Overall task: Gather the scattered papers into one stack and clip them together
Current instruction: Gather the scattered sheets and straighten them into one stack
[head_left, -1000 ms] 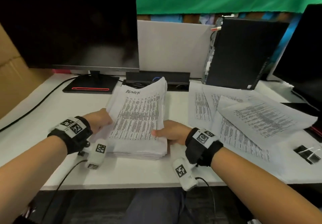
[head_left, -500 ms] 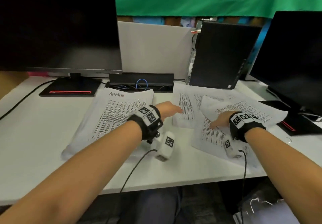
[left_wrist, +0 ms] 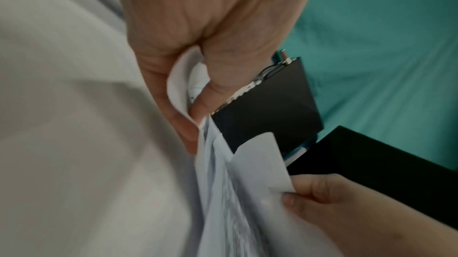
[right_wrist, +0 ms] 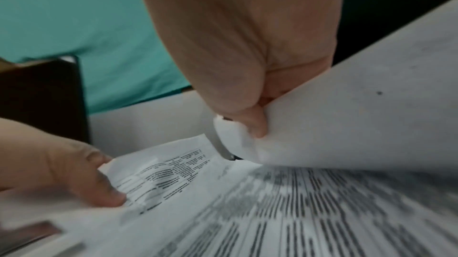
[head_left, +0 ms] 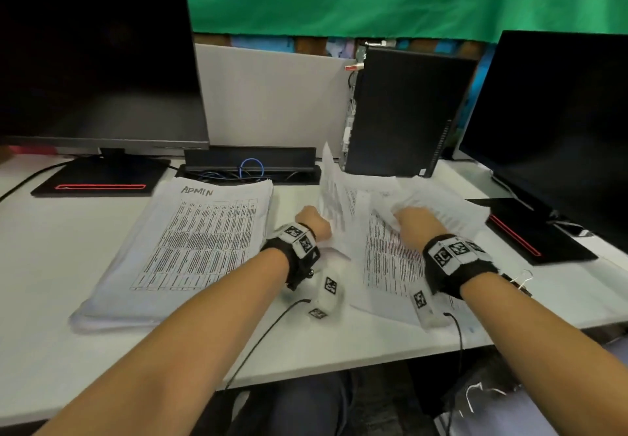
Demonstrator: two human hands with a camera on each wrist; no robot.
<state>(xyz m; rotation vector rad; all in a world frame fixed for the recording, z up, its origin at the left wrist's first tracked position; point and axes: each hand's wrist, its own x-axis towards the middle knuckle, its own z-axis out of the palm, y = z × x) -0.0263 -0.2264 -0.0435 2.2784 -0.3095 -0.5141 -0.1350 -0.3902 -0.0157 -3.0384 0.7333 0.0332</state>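
A thick paper stack [head_left: 190, 249] headed "ADMIN" lies flat on the white desk [head_left: 51, 249], left of centre. To its right lie loose printed sheets [head_left: 387, 259]. My left hand [head_left: 314, 221] pinches the edge of a loose sheet [left_wrist: 181, 85] and lifts it upright. My right hand [head_left: 413, 223] pinches another sheet [right_wrist: 334, 124] by its edge, raised off the pile. A binder clip [head_left: 521, 281] sits on the desk just right of my right wrist.
A black monitor [head_left: 98, 62] stands at the back left, another monitor [head_left: 557, 123] at the right with its base [head_left: 533, 232] beside the loose sheets. A black computer case [head_left: 401, 113] and a cable tray [head_left: 249, 164] line the back. The desk's front edge is near my arms.
Both hands left the ADMIN stack, which now lies flat, and moved right to the loose sheets. They now pinch sheets and lift them off the desk.
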